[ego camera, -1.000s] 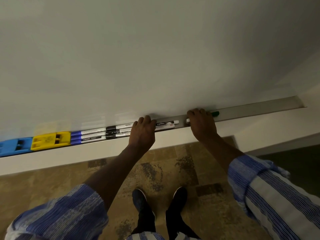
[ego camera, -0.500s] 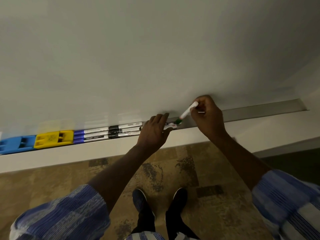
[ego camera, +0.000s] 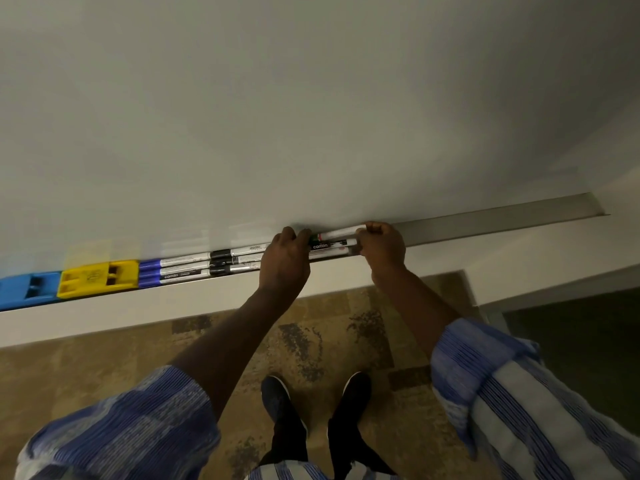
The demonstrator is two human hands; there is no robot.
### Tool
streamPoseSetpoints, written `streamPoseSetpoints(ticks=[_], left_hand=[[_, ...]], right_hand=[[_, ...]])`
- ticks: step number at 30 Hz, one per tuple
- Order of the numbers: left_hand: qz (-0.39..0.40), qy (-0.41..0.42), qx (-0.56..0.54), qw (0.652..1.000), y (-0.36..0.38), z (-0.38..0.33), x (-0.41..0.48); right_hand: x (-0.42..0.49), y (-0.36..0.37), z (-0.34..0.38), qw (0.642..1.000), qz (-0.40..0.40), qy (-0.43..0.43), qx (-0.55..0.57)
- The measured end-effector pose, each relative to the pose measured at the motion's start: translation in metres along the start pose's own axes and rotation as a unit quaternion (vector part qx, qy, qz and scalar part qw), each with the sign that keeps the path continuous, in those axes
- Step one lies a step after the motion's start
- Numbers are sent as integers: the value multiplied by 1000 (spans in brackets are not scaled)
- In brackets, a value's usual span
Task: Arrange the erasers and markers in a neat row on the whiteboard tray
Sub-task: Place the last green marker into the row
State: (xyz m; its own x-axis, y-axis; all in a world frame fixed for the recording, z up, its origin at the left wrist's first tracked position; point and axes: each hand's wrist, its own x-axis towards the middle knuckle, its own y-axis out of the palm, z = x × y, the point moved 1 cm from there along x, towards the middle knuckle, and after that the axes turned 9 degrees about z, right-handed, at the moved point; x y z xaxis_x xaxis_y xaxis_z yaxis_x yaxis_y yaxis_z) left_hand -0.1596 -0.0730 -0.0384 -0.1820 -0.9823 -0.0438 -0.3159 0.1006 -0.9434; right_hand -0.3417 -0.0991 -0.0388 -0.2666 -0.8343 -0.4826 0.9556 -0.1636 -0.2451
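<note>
Both hands are on the whiteboard tray (ego camera: 485,221), a long grey metal ledge running along the foot of the whiteboard (ego camera: 311,116). The right hand (ego camera: 382,245) pinches the right end of the green marker (ego camera: 337,233), fingers curled narrow around its white barrel. That marker lies level at the far side of the tray, against the board, its green cap pointing left. The left hand (ego camera: 285,261) sits palm-down just to the left, fingertips bent over the tray and meeting the green cap; whether it actually grips anything, that cannot be told from here.

Between the two hands, two more white markers lie on the near side of the green one, one showing a black label (ego camera: 320,245) reading "camlin". Left of the left hand there's a bundle of black-capped markers (ego camera: 235,261) lying lengthwise, side by side, and left again, end to end with them, the blue-capped markers (ego camera: 173,270) in the same tidy stack. Touching their left ends is the yellow eraser (ego camera: 98,278), a chunky plastic block with slots in its top. Hard against it, at the far left edge of view, sits the blue eraser (ego camera: 29,291), same shape. To the right of the right hand the tray runs on.

Below, striped blue sleeves (ego camera: 131,434), dark shoes (ego camera: 280,400), mottled brown floor (ego camera: 104,358).
</note>
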Motion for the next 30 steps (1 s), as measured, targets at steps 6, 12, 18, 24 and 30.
streamPoseSetpoints(ticks=[6, 12, 18, 24, 30], left_hand=[[16, -20, -14, 1000, 12, -3, -8], [6, -2, -11, 1000, 18, 0, -27], [46, -8, 39, 998, 27, 6, -48], [63, 10, 54, 996, 21, 8, -51], [95, -1, 62, 994, 15, 8, -55]], right_hand=[[4, 10, -3, 972, -45, -65, -220], [4, 9, -2, 957, -25, -92, -275], [3, 17, 2, 961, 8, -72, -265], [2, 23, 4, 964, 21, -63, -258], [-2, 24, 7, 959, 25, -46, -279]])
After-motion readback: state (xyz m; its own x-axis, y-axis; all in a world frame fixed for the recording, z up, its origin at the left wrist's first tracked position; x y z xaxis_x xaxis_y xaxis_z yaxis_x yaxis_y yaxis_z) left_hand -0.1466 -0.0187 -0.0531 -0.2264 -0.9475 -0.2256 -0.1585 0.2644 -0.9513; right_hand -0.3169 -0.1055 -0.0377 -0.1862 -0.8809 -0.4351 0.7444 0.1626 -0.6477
